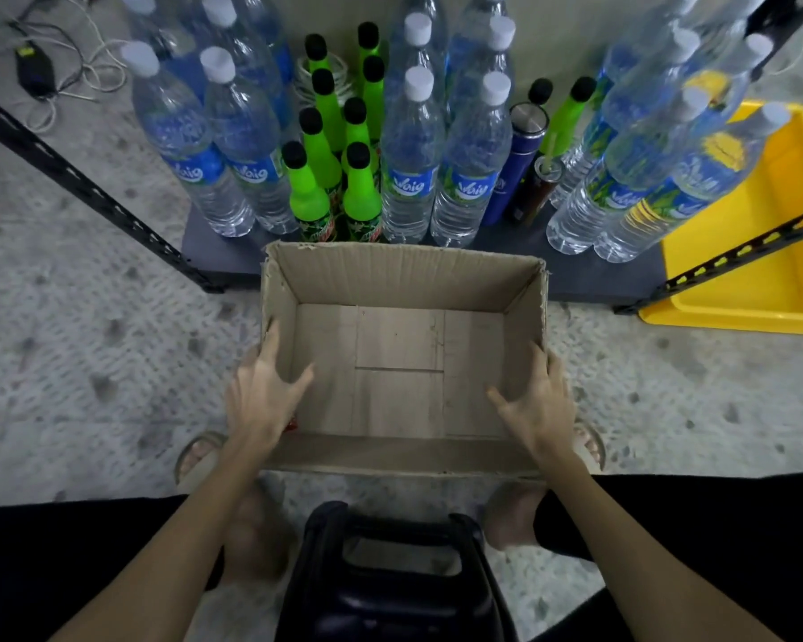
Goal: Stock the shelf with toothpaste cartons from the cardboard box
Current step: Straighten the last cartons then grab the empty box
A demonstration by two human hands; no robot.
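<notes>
Both hands' grip on cardboard box [404, 271]

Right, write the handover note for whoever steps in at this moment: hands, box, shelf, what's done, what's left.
Left hand: gripping the left wall of the cardboard box, thumb inside, fingers outside.
Right hand: gripping the right wall the same way.
Box: on the floor against the shelf, open-topped and looking empty; a small red scrap shows by the left hand.
Shelf: holds water bottles, green bottles and a blue flask; no toothpaste cartons visible on this level.
Done: box seemingly emptied.
Left: confirm where the cartons went, then clear the box away.
</notes>
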